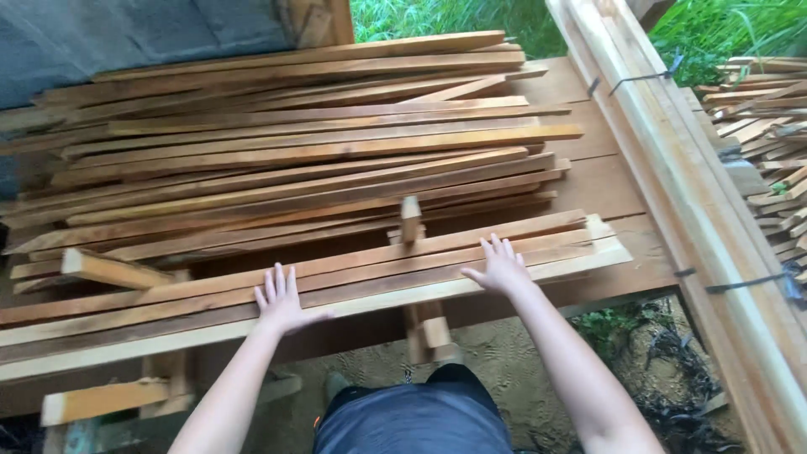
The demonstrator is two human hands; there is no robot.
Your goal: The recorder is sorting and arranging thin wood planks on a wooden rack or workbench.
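My left hand (281,300) lies flat, fingers spread, on a row of long thin wooden slats (353,273) laid side by side on a low wooden rack. Farther right on the same slats rests my right hand (501,266), palm down with fingers apart. Neither hand grips anything. Behind the slats a large loose pile of similar reddish-brown slats (294,160) stretches across the bench. A short upright wooden peg (410,219) stands between the row and the pile.
A long pale timber beam (672,168) with metal clamps runs diagonally down the right. More stacked slats (769,118) lie at far right beside green grass (723,29). Wooden rack legs (429,324) stand on sandy ground below; a grey wall is upper left.
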